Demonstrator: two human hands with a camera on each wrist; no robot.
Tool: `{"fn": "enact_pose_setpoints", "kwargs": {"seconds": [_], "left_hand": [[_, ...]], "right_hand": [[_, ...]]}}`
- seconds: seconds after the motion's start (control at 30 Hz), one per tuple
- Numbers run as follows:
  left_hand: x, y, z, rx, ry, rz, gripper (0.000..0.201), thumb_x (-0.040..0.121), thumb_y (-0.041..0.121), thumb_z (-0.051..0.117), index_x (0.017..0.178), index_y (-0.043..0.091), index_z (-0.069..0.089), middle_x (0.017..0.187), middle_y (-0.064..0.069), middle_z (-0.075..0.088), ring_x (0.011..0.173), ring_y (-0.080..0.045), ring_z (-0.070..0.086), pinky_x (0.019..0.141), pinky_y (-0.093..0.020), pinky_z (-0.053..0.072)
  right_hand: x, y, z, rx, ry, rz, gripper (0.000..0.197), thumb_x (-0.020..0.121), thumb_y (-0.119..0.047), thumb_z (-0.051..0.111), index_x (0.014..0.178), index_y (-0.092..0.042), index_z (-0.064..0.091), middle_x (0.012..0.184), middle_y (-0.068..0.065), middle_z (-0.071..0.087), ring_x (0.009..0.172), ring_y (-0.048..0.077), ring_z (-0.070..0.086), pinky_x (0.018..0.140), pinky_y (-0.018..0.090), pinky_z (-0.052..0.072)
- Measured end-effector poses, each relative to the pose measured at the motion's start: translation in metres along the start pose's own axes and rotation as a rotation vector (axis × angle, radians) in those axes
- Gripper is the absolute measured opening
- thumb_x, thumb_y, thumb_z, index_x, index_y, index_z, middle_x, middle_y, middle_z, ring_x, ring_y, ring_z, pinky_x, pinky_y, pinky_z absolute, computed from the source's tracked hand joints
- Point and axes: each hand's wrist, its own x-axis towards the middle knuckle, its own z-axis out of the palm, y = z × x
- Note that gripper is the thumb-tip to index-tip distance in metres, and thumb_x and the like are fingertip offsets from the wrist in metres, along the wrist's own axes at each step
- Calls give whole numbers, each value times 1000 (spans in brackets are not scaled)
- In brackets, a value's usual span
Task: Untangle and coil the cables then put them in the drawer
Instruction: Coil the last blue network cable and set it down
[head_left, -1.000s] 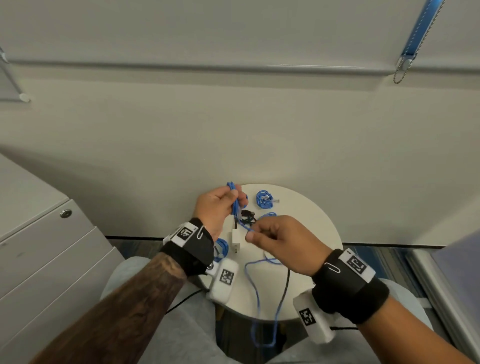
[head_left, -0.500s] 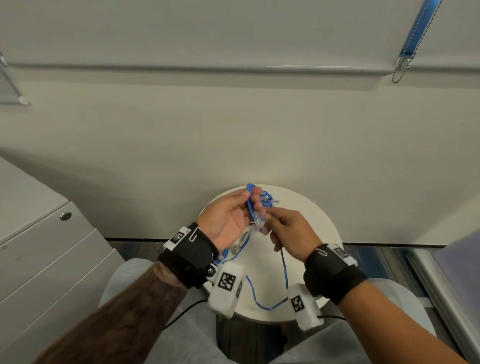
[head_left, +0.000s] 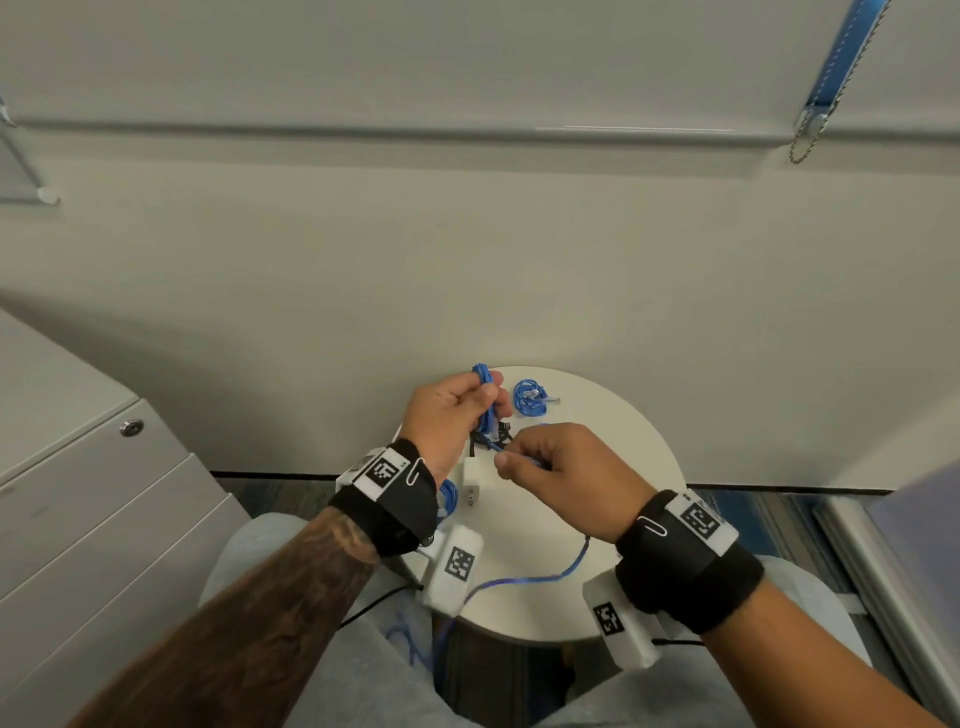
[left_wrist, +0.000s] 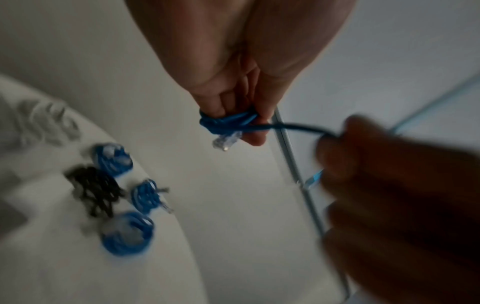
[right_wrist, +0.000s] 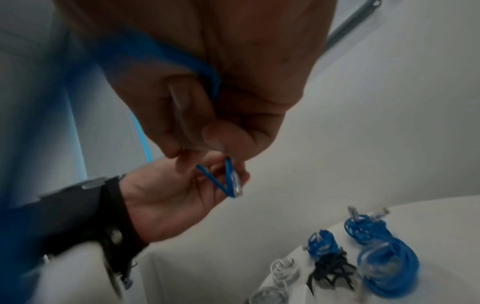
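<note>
The left hand (head_left: 451, 410) is holding a small bunch of blue cable (head_left: 485, 402) in a tight grip above the round table (head_left: 639, 478). The right hand (head_left: 566, 470) is pinching the same cable, pulling it sideways. Little blue coils (head_left: 529, 397) are lying on the table.

Bare near half of the round tabletop (head_left: 597, 597) crossed only by a trailing blue cable (head_left: 524, 581), far half crowded with coiled blue bundles (head_left: 529, 399), black cable (head_left: 500, 434), white charger (head_left: 471, 480), closed drawer cabinet (head_left: 93, 519) hard left, wall close behind
</note>
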Motion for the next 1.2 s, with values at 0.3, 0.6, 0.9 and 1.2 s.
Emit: {"fn": "enact_pose_setpoints", "kwargs": {"seconds": [0.3,0.6,0.9,1.2], "left_hand": [[-23,-1,1,232,-317,-62,36,105,16,36,100,-3,66,78,-10,65,72,-22,62,74,-38,49],[-27,8,2,50,-410,-234,33,103,7,36,112,-11,62,73,-9,63,72,-23,60,74,-32,51],[-27,16,6,-350,-354,-314,32,101,9,34,109,-10,58,77,-11,54,66,-19,54,73,-34,51],[-6,20,-2,-633,-79,-249,29,104,14,34,105,1,59,86,-6,63,80,-15,64,81,-29,57]], "right_hand": [[15,10,-28,82,214,-36,18,98,-26,60,83,-24,69,74,-8,70,70,12,63,70,31,52],[21,36,-17,198,289,71,12,97,-29,64,91,-25,73,82,-10,69,73,2,58,68,13,44],[22,43,3,248,301,102,23,103,-26,51,93,-26,72,79,0,68,71,6,58,70,16,45],[9,20,22,-90,3,18,34,105,-33,45,76,-18,56,63,-5,51,58,9,45,62,30,40]]}}
